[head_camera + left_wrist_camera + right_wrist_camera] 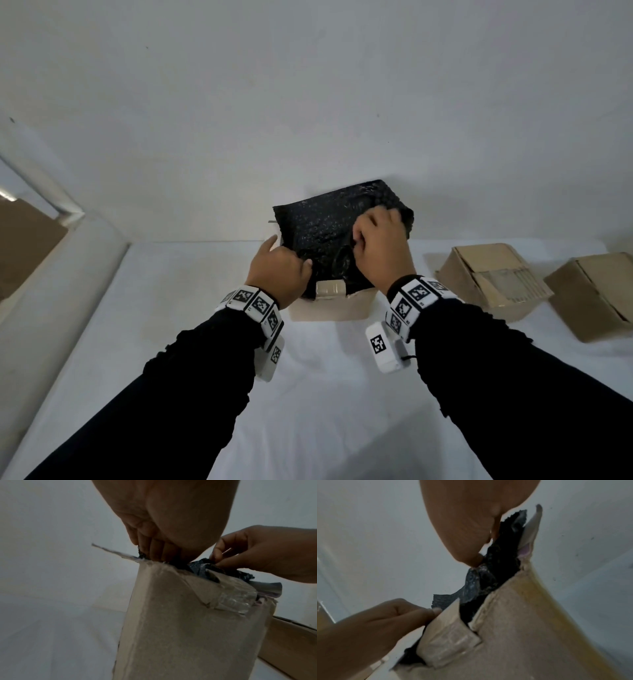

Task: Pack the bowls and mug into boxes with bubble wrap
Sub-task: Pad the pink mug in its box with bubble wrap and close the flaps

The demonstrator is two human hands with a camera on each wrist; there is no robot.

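Nearest us are our two black sleeves [191, 394], each ending in a wrist band of black-and-white markers [255, 305]. Beyond them our left hand [279, 270] sits at the left rim of an open cardboard box [330, 308] on the white worktop [308, 411], its fingers [154, 550] curled down over the edge and gripping the black bubble wrap [322, 226] there. Our right hand [383, 246] is on top of the wrap towards the right, the fingers bent and pinching a fold of it (the left wrist view shows the fingertips closed on the dark plastic just above the box's rim). The bubble wrap fills the mouth of the box and rises above it as a dark, crumpled sheet; whatever it covers is hidden, so we cannot tell whether a bowl or the mug is inside. A strip of clear tape [236, 600] clings to the near flap of the box. Well to the right on the worktop stand two more brown boxes [493, 277], side by side, both closed.
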